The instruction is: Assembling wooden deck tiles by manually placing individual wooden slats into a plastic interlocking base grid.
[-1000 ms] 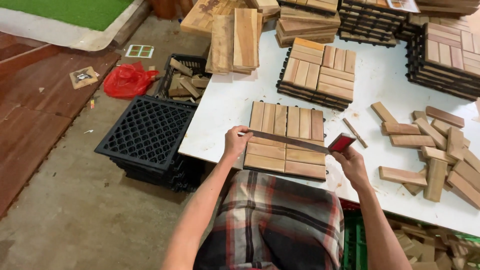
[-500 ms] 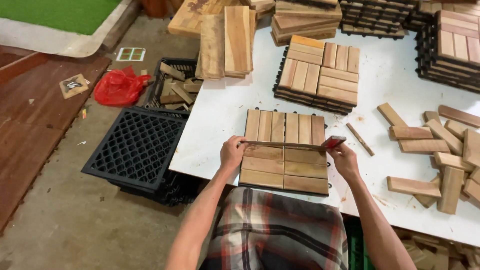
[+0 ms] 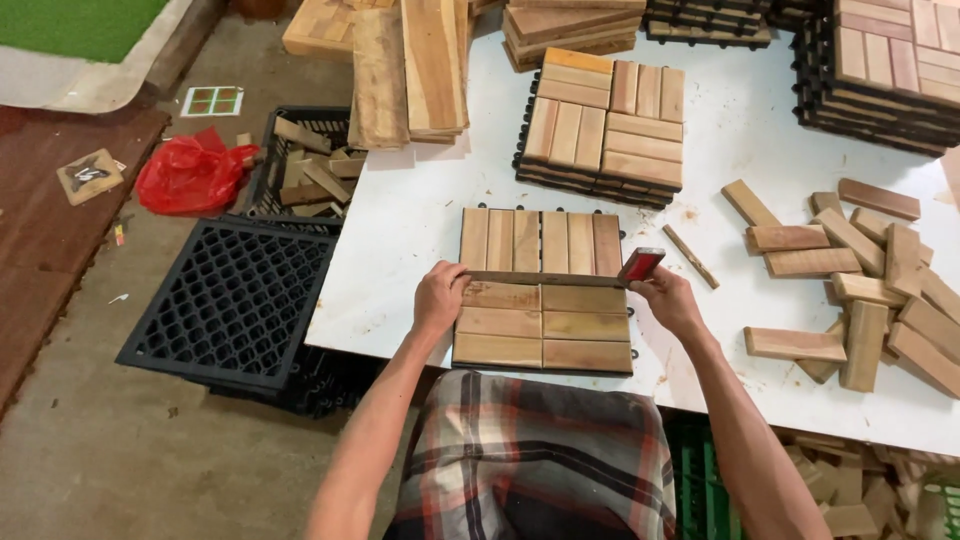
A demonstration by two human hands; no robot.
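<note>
Hands (left hand (image 3: 438,297), right hand (image 3: 668,300)) pinch a blade (image 3: 545,279) flat across the wooden tile (image 3: 543,292).

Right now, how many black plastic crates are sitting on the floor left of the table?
2. One empty black crate sits nearest the table corner; the second crate, behind it, holds wood offcuts. Others may be hidden under the table.

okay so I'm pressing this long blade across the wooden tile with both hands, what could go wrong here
The left hand grips the bare blade itself, so a slip could cut fingers. The wooden tile lies unclamped near the edge of the white table, so pressure might shift it. The right hand holds only the red handle.
</note>
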